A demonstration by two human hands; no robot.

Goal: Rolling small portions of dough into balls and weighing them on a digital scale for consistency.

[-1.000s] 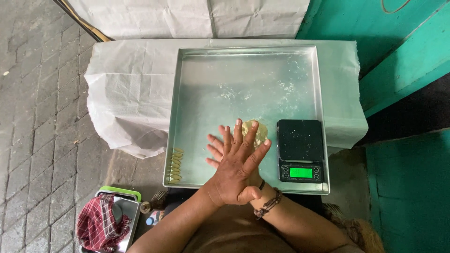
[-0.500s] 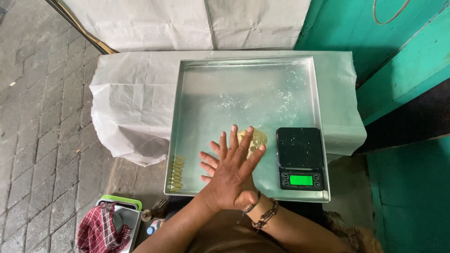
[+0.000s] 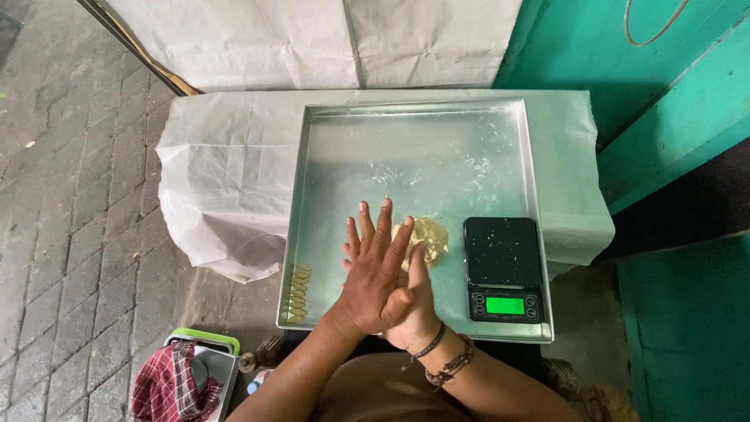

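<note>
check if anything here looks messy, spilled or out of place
Nothing is damaged or tipped. White floury specks dust the square metal tray and the black digital scale. The pale yellow dough lump lies beside the stacked left hand and right hand.

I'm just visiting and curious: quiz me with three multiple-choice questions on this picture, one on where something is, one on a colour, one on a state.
1. Where does the black scale sit?
A. In the near right corner of the metal tray
B. On the brick floor
C. On the white paper left of the tray

2. What colour is the scale's lit display?
A. Red
B. Green
C. Blue

3. How are the hands placed?
A. Apart, at opposite tray edges
B. The left hand flat across the right hand, by the pale dough
C. Both gripping the scale

Answers: 1 A, the scale lies inside the tray's rim at the near right. 2 B, the screen glows green. 3 B, the open left palm covers the right.
</note>
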